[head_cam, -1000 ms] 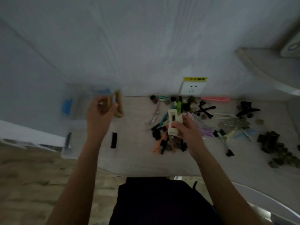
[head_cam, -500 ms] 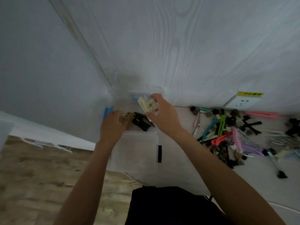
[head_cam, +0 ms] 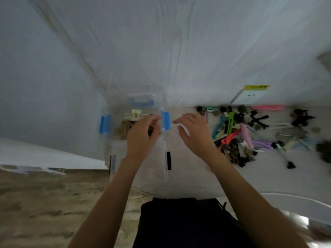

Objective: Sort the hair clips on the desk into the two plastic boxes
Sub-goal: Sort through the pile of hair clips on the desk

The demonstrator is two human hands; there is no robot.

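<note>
Two clear plastic boxes stand at the desk's left end: a far box (head_cam: 104,124) with blue latches and a near box (head_cam: 114,147) with black latches. Inside the far box lie a cream claw clip (head_cam: 134,115) and a brown clip (head_cam: 123,129). My left hand (head_cam: 141,136) hovers over the far box with fingers loosely curled above a dark clip (head_cam: 150,131), holding nothing I can see. My right hand (head_cam: 194,134) is just right of the box, fingers spread and empty. A mixed pile of coloured hair clips (head_cam: 232,133) lies on the desk to the right.
More clips are scattered to the right: black claw clips (head_cam: 300,117), a pink clip (head_cam: 266,107) by the wall and dark ones (head_cam: 324,151) at the edge. A wall socket (head_cam: 249,95) sits behind the pile. Wood floor lies left of the desk.
My right hand has let go of the cream claw clip, which now lies in the far box, and has drawn back to the right. The brown clip has left my left hand and rests in that box.
</note>
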